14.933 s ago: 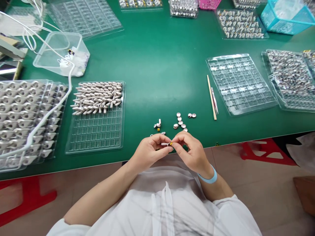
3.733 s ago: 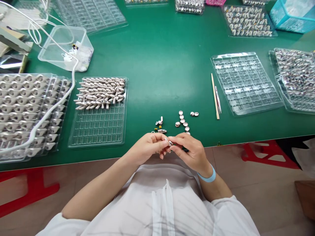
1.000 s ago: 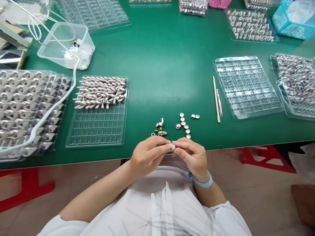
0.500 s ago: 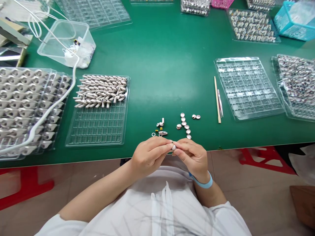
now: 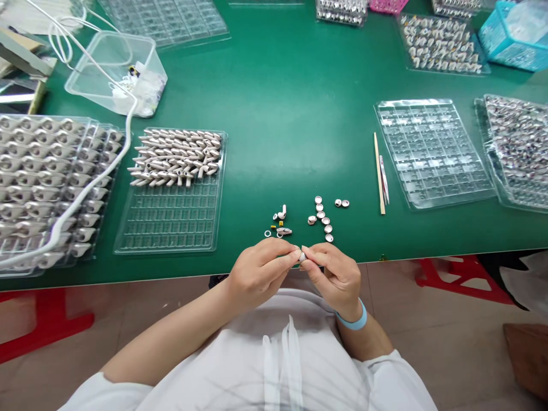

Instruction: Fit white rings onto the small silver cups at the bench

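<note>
My left hand (image 5: 261, 270) and my right hand (image 5: 336, 275) meet at the near table edge, both closed in a pinch on one small silvery-white earbud part (image 5: 302, 257). Fingertips cover most of it, so its exact shape is hidden. Just beyond my left hand lie an earbud shell with a stem (image 5: 282, 213), a longer shell piece (image 5: 284, 231), small yellow parts (image 5: 281, 223) and a white ring (image 5: 268, 233). Beyond the right hand, several round metallic caps (image 5: 326, 221) form a crooked line. Two more pieces (image 5: 341, 203) sit to their right.
At left stand a half-filled tray of stemmed shells (image 5: 171, 220), stacked full trays (image 5: 43, 171), a clear plastic box (image 5: 89, 85) and a white cable (image 5: 81, 197). On the right are a wooden stick (image 5: 379, 174), tweezers (image 5: 384, 180), a clear tray (image 5: 434, 154) and a tray of metallic parts (image 5: 522, 142).
Both hands keep their pinch on the small part, which seems slightly turned, showing more of its white side. My right fingers have shifted a little. The parts on the table lie as before.
</note>
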Tool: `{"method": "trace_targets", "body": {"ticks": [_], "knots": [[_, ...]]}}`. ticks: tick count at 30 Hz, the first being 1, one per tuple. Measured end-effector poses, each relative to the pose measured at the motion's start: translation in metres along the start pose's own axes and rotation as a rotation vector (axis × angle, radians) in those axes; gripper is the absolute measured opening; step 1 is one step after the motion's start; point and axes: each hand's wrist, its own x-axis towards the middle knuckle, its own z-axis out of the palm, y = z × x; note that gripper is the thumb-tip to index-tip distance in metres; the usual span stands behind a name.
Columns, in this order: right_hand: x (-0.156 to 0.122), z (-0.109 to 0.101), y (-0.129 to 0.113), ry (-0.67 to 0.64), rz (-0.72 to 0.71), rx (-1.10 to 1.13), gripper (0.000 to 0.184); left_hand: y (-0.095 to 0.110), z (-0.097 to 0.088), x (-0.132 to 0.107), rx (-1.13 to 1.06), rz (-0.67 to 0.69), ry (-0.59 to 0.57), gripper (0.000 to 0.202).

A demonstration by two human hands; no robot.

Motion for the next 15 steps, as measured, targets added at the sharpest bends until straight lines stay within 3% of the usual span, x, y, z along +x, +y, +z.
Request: {"method": "trace_targets", "body": {"ticks": [8, 15], "knots": [[0.0042, -0.003, -0.0022, -0.084, 0.089, 0.03, 0.033, -0.0025, -0.0014, 0.0002, -0.003, 0.045, 0.003, 0.029], [0.0035, -0.0011, -0.0007, -0.036, 0.011, 0.004, 0.035, -0.0022, -0.002, -0.0008, 0.005, 0.024, -0.003, 0.027]]}}
